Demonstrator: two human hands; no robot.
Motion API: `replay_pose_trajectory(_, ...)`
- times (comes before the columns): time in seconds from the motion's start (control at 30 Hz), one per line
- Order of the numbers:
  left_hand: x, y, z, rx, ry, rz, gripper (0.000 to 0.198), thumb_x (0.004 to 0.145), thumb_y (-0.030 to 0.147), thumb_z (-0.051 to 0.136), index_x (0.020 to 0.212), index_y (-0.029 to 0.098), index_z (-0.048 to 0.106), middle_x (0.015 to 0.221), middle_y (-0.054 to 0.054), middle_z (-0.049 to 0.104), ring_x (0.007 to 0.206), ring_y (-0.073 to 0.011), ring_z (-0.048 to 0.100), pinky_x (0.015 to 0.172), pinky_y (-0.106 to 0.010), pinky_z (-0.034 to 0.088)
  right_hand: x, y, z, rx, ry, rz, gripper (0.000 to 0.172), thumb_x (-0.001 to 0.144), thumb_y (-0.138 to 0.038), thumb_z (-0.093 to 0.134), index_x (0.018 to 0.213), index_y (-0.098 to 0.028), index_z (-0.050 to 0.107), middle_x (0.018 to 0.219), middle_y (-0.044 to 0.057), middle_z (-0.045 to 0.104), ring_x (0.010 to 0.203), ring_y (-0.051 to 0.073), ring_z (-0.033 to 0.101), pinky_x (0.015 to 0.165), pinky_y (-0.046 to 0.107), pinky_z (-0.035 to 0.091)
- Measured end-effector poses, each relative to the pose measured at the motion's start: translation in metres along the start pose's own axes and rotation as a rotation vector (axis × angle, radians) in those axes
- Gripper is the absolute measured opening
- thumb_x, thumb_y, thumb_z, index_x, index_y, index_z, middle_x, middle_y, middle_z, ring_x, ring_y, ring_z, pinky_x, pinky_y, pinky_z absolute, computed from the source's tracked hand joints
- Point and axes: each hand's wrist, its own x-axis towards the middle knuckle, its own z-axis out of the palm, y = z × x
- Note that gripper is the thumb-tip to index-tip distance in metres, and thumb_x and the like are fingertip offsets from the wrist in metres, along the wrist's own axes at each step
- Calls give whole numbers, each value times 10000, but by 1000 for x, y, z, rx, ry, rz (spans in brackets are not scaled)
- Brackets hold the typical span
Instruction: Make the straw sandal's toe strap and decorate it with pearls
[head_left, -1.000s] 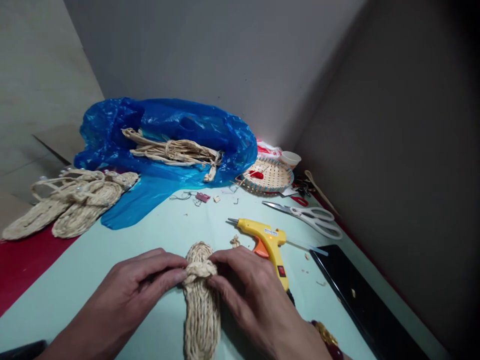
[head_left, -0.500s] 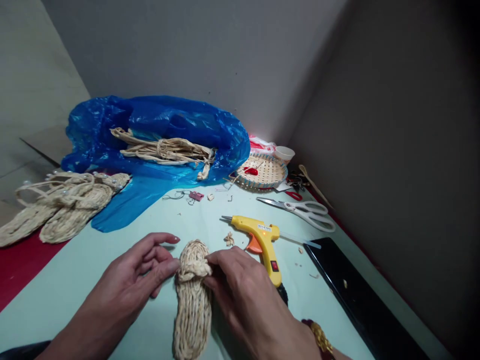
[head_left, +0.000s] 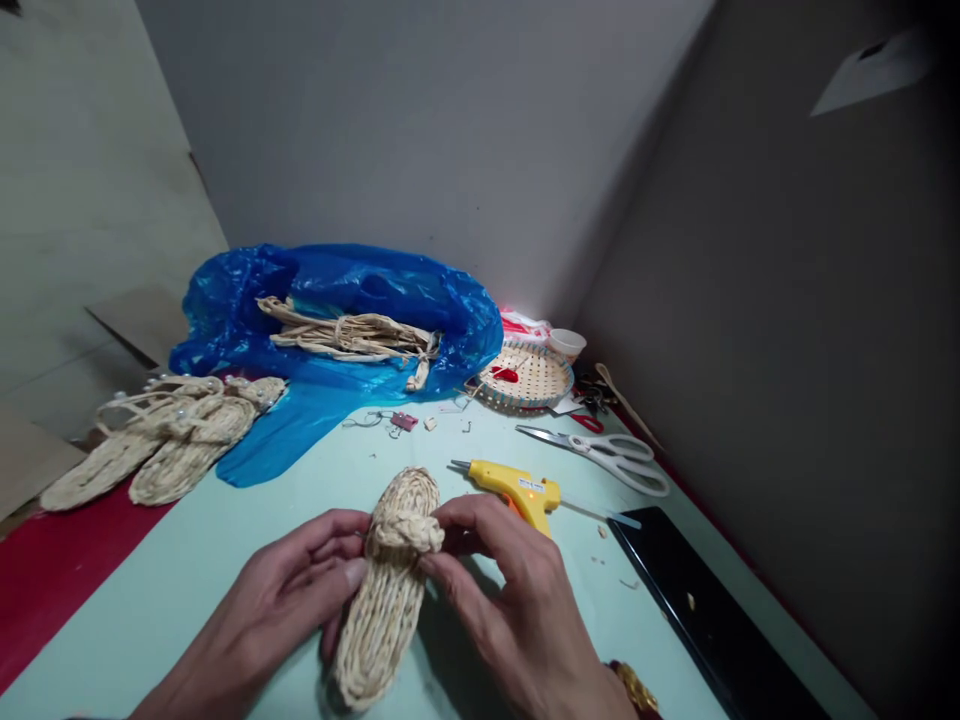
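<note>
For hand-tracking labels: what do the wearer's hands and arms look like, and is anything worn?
Left hand and right hand are bare: no gloves, no rings visible on the fingers. No sleeve shows on either forearm. The right wrist carries a gold-coloured bracelet with a dark red band beside it, cut off by the frame edge. No watch or markings are visible.

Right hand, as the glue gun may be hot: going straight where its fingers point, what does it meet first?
The right hand points left at the straw sandal, whose knot it touches; the left hand lies beyond. The glue gun seems off that line.
</note>
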Motion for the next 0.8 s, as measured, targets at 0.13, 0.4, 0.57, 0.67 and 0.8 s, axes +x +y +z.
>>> replay_pose_trajectory(0.13, -3, 6, 6, -36, 22, 8, 337, 814, 484, 807, 1058, 254, 779, 1071, -42, 818, 1024, -263, 746, 905, -280, 587, -3, 2, 3, 13, -34, -72, 152, 969, -155, 629, 1117, -188, 637, 1043, 72, 721, 906, 184, 703, 810, 315, 585)
replay_pose_trajectory(0.4, -2, 7, 1, -71, 216, 8, 373, 702, 486, 886, 982, 264, 780, 1001, -17, 838, 972, -261, 765, 813, -232, 607, 15, 16, -26, -478, -15, -205, 253, 1036, -145, 484, 1254, -175, 611, 1124, 100, 768, 987, 192, 729, 860, 317, 599)
replay_pose_trajectory(0.57, 2, 10, -3, -49, 330, 29, 395, 707, 516, 862, 987, 255, 764, 975, -26, 841, 948, -269, 766, 770, -245, 621, 15, 26, -16, -764, -124, -283, 342, 851, 55, 495, 1058, -136, 690, 1014, 141, 791, 886, 281, 742, 785, 391, 609)
replay_pose_trajectory(0.67, 4, 12, -2, -47, 387, 82, 361, 676, 456, 874, 939, 231, 768, 943, -48, 846, 952, -293, 773, 779, -278, 624, 7, 31, 0, -891, -145, -356, 393, 781, 73, 521, 1081, -116, 690, 1049, 179, 776, 926, 317, 732, 834, 429, 609)
replay_pose_trajectory(0.8, 7, 17, 0, -59, 445, 134, 314, 650, 391, 866, 886, 209, 766, 883, -66, 846, 916, -309, 786, 756, -310, 622, 0, 30, 11, -956, -133, -449, 483, 706, 75, 522, 1130, -85, 690, 1057, 200, 776, 931, 337, 726, 810, 430, 621)
